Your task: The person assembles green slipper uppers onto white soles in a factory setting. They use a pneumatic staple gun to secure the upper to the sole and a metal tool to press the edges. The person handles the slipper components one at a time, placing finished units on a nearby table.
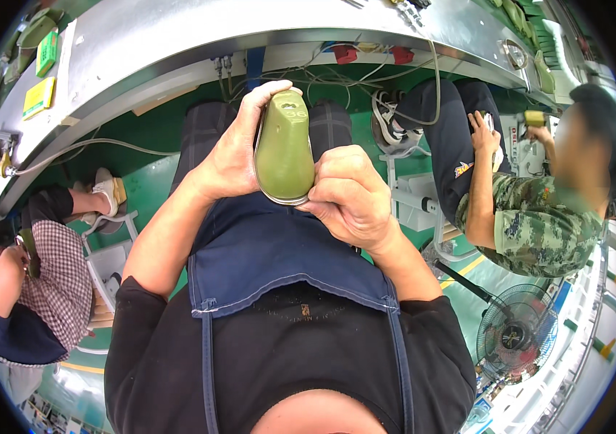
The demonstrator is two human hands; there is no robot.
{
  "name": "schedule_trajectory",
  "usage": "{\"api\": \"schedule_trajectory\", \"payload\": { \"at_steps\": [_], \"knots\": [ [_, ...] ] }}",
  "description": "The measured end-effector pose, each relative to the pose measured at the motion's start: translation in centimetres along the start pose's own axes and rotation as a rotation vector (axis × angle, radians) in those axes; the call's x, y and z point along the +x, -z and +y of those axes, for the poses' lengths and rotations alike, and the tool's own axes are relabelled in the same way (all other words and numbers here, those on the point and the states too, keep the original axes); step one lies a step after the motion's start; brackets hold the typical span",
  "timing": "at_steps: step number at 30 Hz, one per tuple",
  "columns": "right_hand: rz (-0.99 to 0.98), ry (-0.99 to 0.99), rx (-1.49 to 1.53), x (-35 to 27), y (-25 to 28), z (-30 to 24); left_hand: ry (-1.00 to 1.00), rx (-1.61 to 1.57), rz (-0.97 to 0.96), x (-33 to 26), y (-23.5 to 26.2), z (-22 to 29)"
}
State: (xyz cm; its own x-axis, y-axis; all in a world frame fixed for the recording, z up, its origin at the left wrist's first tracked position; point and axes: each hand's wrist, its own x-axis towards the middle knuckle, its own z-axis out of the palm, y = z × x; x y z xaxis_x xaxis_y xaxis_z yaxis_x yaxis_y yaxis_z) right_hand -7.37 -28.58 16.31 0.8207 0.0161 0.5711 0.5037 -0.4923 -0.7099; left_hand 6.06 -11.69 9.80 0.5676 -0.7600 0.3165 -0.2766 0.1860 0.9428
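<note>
Green shoe last (283,148), center frame, long axis vertical. Left hand (232,155) clasps its left flank; right hand (347,195) pinches the lower right end. Both equally close.

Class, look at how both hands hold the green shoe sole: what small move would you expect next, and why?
Probably the right hand presses or smooths along the heel end of the green sole. Its fingers already curl at that lower edge, while the left hand steadies the sole's side and tip, upright over the lap.
</note>
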Motion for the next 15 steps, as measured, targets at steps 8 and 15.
{"api": "schedule_trajectory", "payload": {
  "at_steps": [8, 15],
  "knots": [
    [-0.024, -0.096, -0.002, 0.9, 0.5, -0.4, 0.179, -0.087, 0.002, -0.6, -0.9, 0.7],
    [-0.023, -0.663, 0.491, -0.1, 1.1, 3.0, 0.735, -0.618, -0.063, -2.1, -2.5, 0.7]
  ]
}}
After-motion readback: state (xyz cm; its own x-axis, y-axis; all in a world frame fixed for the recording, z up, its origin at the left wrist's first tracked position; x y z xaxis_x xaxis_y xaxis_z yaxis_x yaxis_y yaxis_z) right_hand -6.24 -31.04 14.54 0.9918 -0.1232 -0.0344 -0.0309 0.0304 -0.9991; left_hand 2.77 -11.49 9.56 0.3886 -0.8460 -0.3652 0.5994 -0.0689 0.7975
